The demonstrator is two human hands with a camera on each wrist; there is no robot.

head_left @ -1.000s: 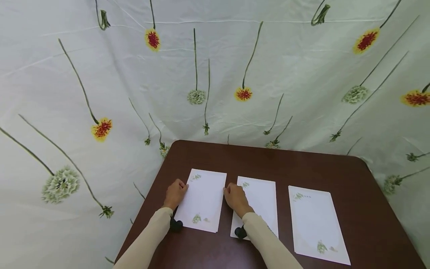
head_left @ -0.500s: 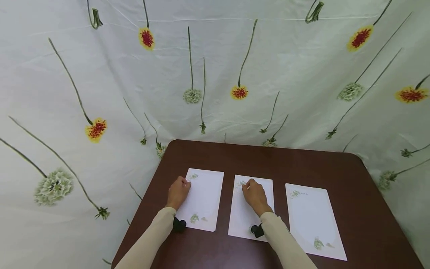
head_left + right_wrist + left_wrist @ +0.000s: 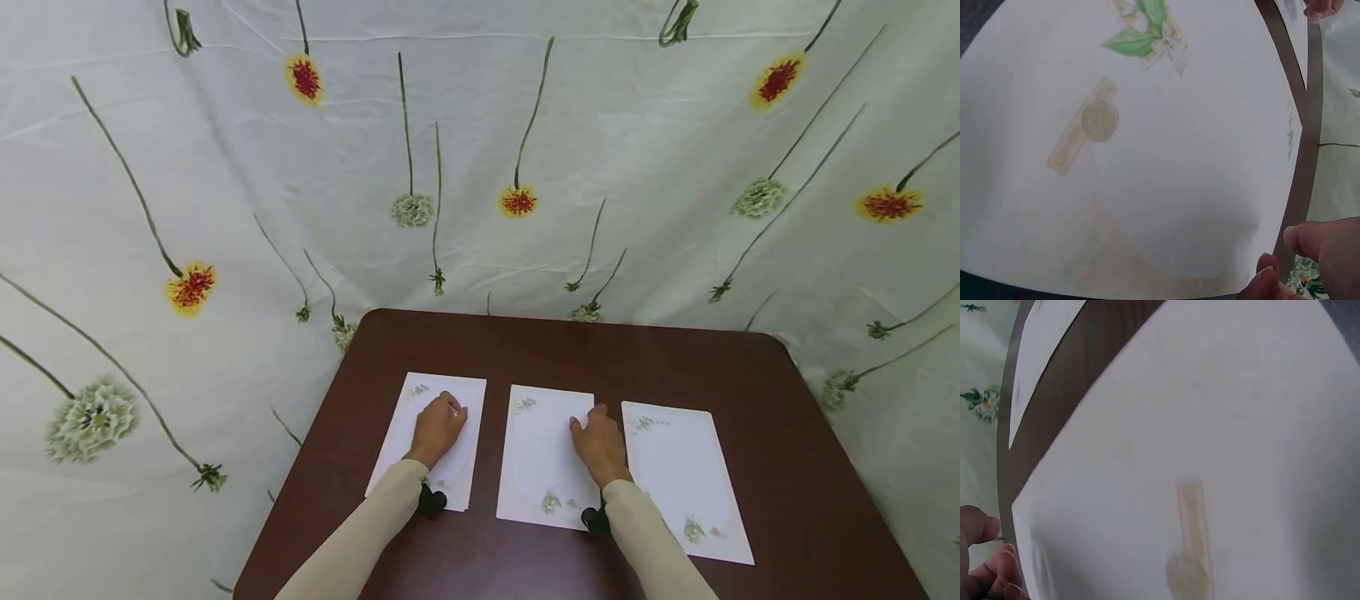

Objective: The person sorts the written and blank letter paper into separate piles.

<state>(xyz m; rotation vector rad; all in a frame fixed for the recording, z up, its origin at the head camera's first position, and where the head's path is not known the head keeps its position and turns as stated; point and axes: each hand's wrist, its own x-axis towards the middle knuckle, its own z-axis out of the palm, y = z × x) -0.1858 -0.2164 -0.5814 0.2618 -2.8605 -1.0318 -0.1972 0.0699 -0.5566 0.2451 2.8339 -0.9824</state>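
Three white sheets of paper printed with small green floral motifs lie side by side in the head view. My left hand [image 3: 437, 429] is over the left sheet [image 3: 450, 396], its fingers loosely bent and nothing visible in them. In the left wrist view, that hand's thumb [image 3: 979, 525] stands apart from its fingers. My right hand [image 3: 600, 442] is at the right edge of the middle sheet [image 3: 536, 450], near the right sheet [image 3: 678, 467]. Its thumb and fingers are spread apart in the right wrist view; whether they touch the paper I cannot tell.
The sheets lie on a dark brown table [image 3: 555, 346] with rounded corners. Behind and around it hangs a pale curtain [image 3: 480, 167] printed with flowers. Both wrists carry a small black device, one [image 3: 432, 500] at the left sleeve and another [image 3: 596, 521] at the right.
My right hand has moved right from the left sheet's right edge, across the middle sheet to its right edge. My left hand has shifted from the left sheet's left edge onto the sheet.
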